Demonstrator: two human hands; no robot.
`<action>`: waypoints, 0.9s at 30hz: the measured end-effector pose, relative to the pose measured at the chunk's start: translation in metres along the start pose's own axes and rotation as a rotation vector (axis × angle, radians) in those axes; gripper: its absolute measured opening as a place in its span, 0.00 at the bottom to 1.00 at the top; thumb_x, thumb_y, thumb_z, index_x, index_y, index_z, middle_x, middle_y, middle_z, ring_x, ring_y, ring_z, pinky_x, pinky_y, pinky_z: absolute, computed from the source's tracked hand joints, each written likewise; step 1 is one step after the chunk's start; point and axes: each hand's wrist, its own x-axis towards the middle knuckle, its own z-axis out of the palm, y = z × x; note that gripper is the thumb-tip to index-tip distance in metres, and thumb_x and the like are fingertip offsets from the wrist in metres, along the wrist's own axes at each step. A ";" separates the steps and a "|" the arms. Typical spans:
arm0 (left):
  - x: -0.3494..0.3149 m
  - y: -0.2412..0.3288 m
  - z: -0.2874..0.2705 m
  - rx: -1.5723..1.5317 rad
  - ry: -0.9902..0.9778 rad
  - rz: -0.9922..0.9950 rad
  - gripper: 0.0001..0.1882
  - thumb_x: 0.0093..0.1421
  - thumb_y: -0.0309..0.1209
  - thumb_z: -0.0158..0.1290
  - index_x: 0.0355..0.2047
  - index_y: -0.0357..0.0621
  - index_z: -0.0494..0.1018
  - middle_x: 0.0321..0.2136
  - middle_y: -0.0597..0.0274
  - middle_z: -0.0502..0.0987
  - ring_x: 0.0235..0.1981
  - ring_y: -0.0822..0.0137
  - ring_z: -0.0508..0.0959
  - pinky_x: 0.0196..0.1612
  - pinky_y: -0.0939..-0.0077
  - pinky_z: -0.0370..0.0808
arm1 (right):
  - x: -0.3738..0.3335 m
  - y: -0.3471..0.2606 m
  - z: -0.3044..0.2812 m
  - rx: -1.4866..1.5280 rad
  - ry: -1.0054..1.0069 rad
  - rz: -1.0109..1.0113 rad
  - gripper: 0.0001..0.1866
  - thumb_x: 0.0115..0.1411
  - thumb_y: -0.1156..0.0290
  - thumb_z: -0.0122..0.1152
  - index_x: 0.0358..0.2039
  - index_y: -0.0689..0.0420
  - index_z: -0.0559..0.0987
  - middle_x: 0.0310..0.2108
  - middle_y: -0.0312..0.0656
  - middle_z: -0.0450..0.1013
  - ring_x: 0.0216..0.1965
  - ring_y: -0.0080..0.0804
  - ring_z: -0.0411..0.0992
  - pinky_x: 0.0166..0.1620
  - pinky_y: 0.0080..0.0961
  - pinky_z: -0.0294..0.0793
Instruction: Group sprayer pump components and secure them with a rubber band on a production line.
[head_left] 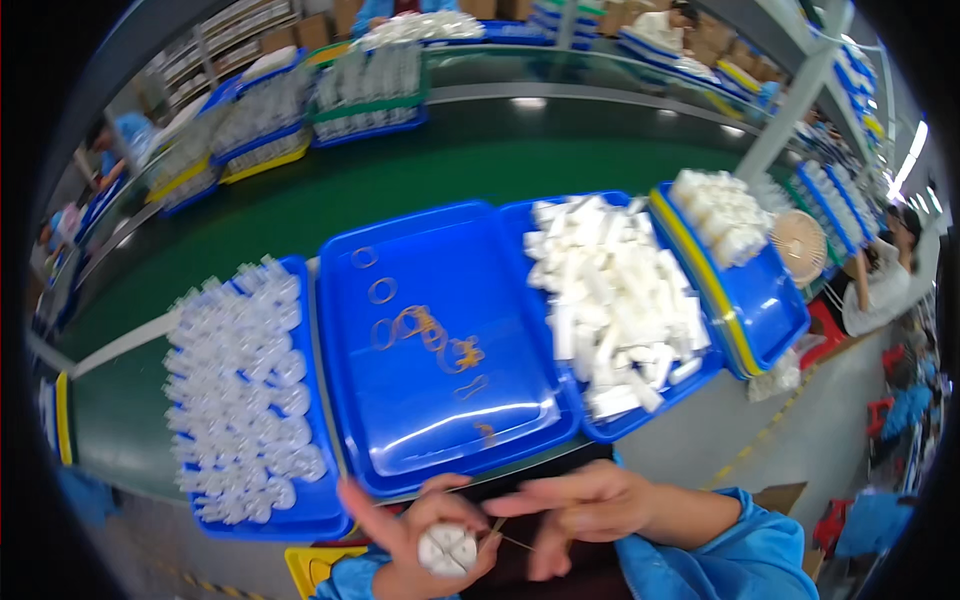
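In the head view, the left hand [403, 545] is closed around a white plastic-looking piece [447, 550] just beyond the near edge of the blue tray [420, 240]; its round, pale face shows crossing lines (like a disc cut into wedges). A thin elastic band [515, 541] runs taut between the hands. The tray has a smooth, glossy floor, with loose tan rubber bands [430, 330] scattered in loops and a small tangle. To its left lie ribbed-looking clear plastic parts [240, 400]; to its right, a heap of matte white oblong pieces [620, 300].

The right hand [600, 500] comes in sideways from a blue sleeve [740, 545], fingers reaching left, thumb apart below them; I cannot tell exactly how it meets the band.
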 end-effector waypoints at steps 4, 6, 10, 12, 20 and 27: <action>0.014 0.011 -0.003 0.639 -0.428 -0.105 0.29 0.49 0.32 0.60 0.48 0.39 0.59 0.32 0.50 0.72 0.38 0.46 0.71 0.44 0.50 0.63 | 0.019 -0.016 -0.003 -1.025 -0.045 -0.013 0.32 0.52 0.71 0.63 0.58 0.52 0.63 0.44 0.41 0.72 0.32 0.29 0.74 0.36 0.22 0.75; 0.013 0.016 0.000 0.839 -0.484 -0.010 0.34 0.46 0.34 0.61 0.49 0.37 0.58 0.37 0.48 0.70 0.43 0.49 0.69 0.44 0.48 0.61 | 0.017 0.002 -0.005 -1.376 0.073 -0.367 0.28 0.48 0.67 0.67 0.51 0.52 0.71 0.38 0.41 0.73 0.32 0.33 0.73 0.36 0.22 0.74; 0.002 0.007 0.010 0.920 -0.573 -0.116 0.38 0.40 0.33 0.62 0.50 0.35 0.57 0.41 0.45 0.67 0.44 0.46 0.67 0.48 0.45 0.58 | 0.005 0.000 0.004 -1.541 0.239 -0.491 0.15 0.48 0.68 0.59 0.38 0.58 0.76 0.18 0.40 0.69 0.21 0.36 0.70 0.29 0.27 0.66; 0.015 0.014 0.021 0.817 -0.670 -0.068 0.39 0.40 0.32 0.62 0.50 0.34 0.56 0.43 0.44 0.65 0.45 0.44 0.66 0.51 0.43 0.56 | -0.007 -0.009 0.001 -1.569 0.250 -0.466 0.16 0.48 0.68 0.62 0.39 0.57 0.76 0.23 0.40 0.70 0.25 0.36 0.71 0.32 0.26 0.69; 0.019 0.021 0.010 1.044 -0.405 -0.053 0.57 0.48 0.26 0.57 0.62 0.45 0.22 0.55 0.33 0.53 0.55 0.39 0.59 0.59 0.41 0.39 | -0.126 -0.175 -0.055 -1.800 1.652 -0.861 0.16 0.44 0.70 0.67 0.34 0.59 0.73 0.27 0.44 0.72 0.19 0.26 0.69 0.24 0.21 0.69; 0.026 0.013 0.011 1.226 -0.446 -0.103 0.49 0.50 0.32 0.59 0.61 0.32 0.36 0.54 0.34 0.55 0.52 0.39 0.61 0.56 0.49 0.53 | -0.176 -0.261 -0.180 -1.900 1.836 -0.611 0.21 0.44 0.58 0.68 0.34 0.58 0.74 0.30 0.52 0.74 0.34 0.48 0.73 0.37 0.37 0.71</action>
